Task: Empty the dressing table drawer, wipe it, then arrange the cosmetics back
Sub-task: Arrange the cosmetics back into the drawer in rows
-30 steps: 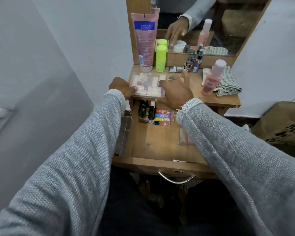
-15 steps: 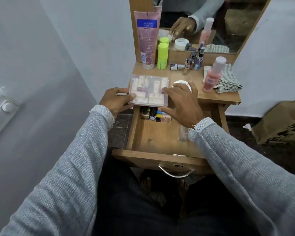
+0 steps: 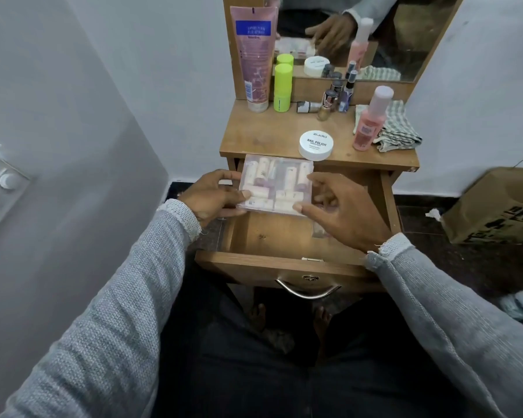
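Clear plastic box (image 3: 277, 184) of small cosmetic tubes is pinched at both side edges, left hand (image 3: 215, 198) and right hand (image 3: 341, 209), just over the open drawer (image 3: 284, 236). It looks light, stiff, a bit slippery; the edges seem the best hold.

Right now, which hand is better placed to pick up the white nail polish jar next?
Right. The right hand is nearer the white jar, which stands at the right of the tabletop; the left hand holds the clear box farther away.
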